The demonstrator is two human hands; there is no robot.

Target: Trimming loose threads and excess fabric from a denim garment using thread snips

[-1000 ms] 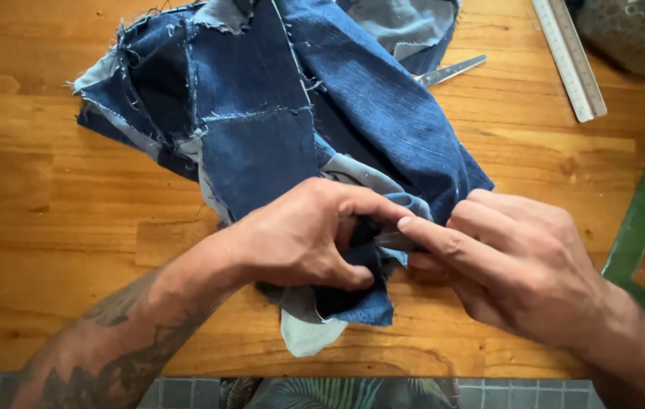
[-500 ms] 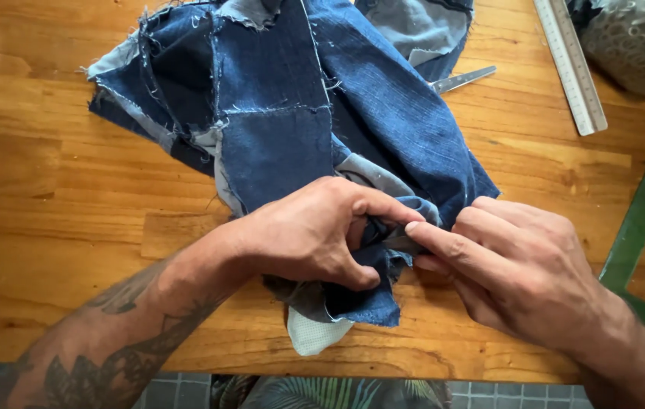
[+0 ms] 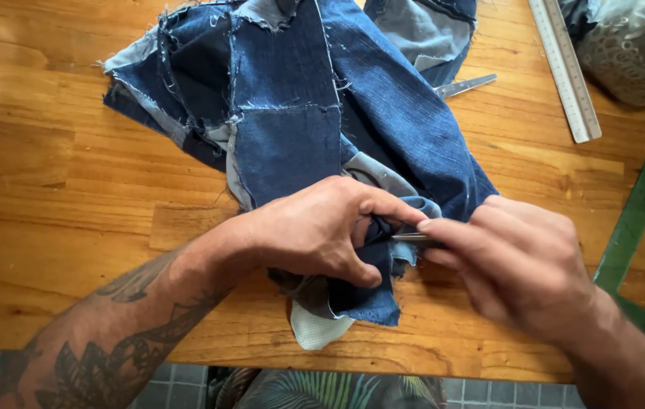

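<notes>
Left hand bunches the soft, floppy denim patchwork at its near edge on the counter while right hand pinches a thin metal tool.

Both arms are showing bare, no sleeves; dark tattoos are covering the left forearm at the frame's lower left.

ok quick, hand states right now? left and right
Left hand: closed, pinching a fold of the patchwork denim.
Right hand: closed, fingertips pinching a thin metal pin or needle at the same fold; which of the two cannot be told.
</notes>
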